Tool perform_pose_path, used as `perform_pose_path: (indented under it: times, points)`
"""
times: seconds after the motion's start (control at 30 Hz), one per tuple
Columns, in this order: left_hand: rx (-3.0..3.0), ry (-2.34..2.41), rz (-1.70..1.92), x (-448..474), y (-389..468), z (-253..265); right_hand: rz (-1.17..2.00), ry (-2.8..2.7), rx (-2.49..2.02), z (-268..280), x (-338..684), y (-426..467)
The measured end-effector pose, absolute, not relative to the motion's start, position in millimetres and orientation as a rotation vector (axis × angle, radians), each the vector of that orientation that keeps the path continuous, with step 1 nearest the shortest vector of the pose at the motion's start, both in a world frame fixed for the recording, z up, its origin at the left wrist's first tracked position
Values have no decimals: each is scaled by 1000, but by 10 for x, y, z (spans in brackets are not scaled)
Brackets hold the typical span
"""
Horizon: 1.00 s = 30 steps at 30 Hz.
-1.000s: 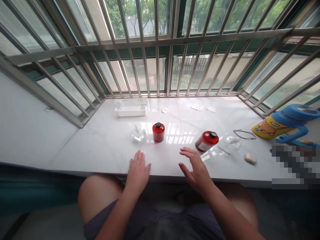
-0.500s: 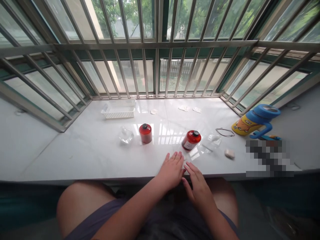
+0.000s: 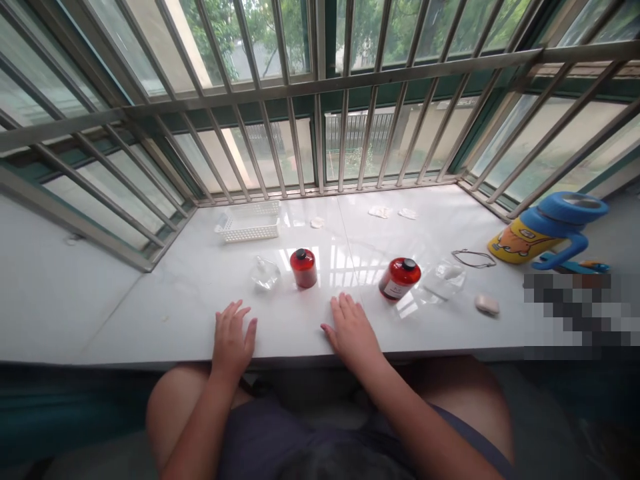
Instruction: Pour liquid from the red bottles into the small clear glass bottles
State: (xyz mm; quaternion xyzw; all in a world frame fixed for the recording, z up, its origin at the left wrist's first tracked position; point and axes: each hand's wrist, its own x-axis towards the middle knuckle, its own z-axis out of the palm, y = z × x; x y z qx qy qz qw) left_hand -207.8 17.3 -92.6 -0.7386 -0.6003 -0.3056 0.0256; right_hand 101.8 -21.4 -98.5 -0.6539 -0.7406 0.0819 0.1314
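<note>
My left hand rests palm down near the front edge of the white marble-patterned counter, fingers stretched out and holding nothing. My right hand lies flat on the same surface with its thumb apart, also holding nothing. Beyond and between the hands stands a red bottle with a black cap. A second red bottle, with a white label and black cap, stands farther right, beyond my right hand. Crumpled clear plastic lies just left of the first bottle, and another clear plastic piece lies right of the labelled one.
A white perforated basket sits at the back left. Small white scraps lie along the back. To the right are a dark looped cord, a pale rounded block and a blue-yellow flask. Metal bars line the window.
My hands were close together before the labelled bottle. They have since parted; the left has moved far left, the right somewhat left and flat on the counter. The camera view has tilted slightly.
</note>
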Motion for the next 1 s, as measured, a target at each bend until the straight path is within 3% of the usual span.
perform_pose_path:
  times: [0.2, 0.43, 0.6, 0.77, 1.0]
  points:
    - [-2227, -1731, -950, -2118, 223, -1083, 360, -2467, -1378, -919, 458, -185]
    - [-2194, -1728, -1013, -2107, 215, -1082, 120, -1973, -2201, -975, 1352, 289]
    - [-2172, -1736, -1036, -2095, 204, -1058, 179, -2154, -2081, -881, 1116, 619]
    - [-2157, -1740, -1053, -2077, 195, -1034, 100, -2314, -1781, -1050, 734, 202]
    - [-2181, -1710, -1048, -2090, 196, -1055, -97, -2333, -1660, -1182, 1298, -616]
